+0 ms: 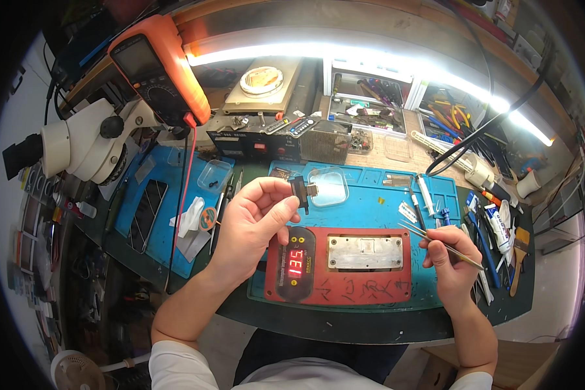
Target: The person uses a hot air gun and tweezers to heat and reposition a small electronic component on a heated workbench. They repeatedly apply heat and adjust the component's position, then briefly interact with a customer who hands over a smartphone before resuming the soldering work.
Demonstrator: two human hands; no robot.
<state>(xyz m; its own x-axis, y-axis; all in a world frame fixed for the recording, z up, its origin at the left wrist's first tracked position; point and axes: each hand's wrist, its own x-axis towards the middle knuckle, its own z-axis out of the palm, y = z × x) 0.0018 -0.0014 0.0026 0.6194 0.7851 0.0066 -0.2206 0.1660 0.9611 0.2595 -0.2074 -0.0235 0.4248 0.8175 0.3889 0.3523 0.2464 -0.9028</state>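
Note:
Between the thumb and fingers of my left hand [260,211] is a small dark electronic part [299,194] with a short metallic tab on its right side. It is held up above the work mat, and its exact kind is too small to tell. My right hand [452,263] grips a pair of metal tweezers [452,248], whose thin tips point left and stand a little apart with nothing between them. Below and between both hands lies a red heating plate [344,292] with a lit red digital display [296,262] and a silver metal block [364,252] screwed onto it.
A blue work mat [370,185] covers the bench. At left lie a dark phone [148,216] and a microscope [78,146]; an orange multimeter [159,68] stands above. A syringe [424,195], a brush [520,247] and other tools crowd the right. A clear lid [328,186] lies behind the part.

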